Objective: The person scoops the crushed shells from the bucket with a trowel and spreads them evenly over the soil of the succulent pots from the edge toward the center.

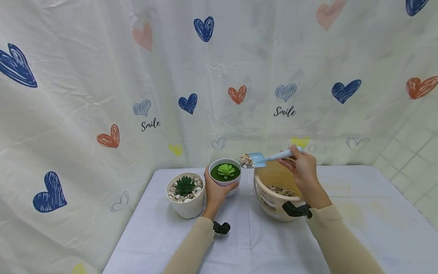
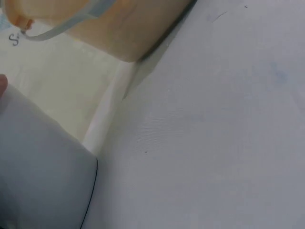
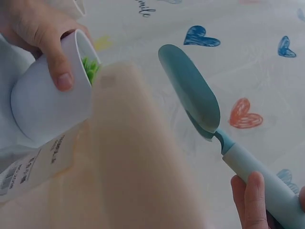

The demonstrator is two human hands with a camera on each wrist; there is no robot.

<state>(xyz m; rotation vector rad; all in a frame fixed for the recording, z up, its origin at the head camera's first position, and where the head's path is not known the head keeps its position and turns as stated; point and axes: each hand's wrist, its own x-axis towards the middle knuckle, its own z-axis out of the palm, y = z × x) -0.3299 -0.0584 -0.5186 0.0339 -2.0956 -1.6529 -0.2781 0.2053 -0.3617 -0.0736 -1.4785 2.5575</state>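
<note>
My left hand [image 1: 217, 190] grips a white pot [image 1: 234, 190] around its side; a light green succulent [image 1: 226, 171] sits in dark green filling inside it. In the right wrist view the thumb of that hand lies along the pot's wall. My right hand [image 1: 305, 171] holds a small blue trowel [image 1: 261, 159] by its pale handle, level above the bucket's left rim. Small pebbles [image 1: 246, 161] lie on the trowel's blade, close to the pot's right rim. Below stands a beige bucket [image 1: 265, 199] with more pebbles [image 1: 282, 191] at its bottom.
Left of the held pot stands a second white pot [image 1: 187, 208], with a dark green succulent [image 1: 185, 185] among pebbles. A white cloth covers the table [image 1: 359, 220]. Behind the table hangs a curtain [image 1: 239, 125] printed with hearts.
</note>
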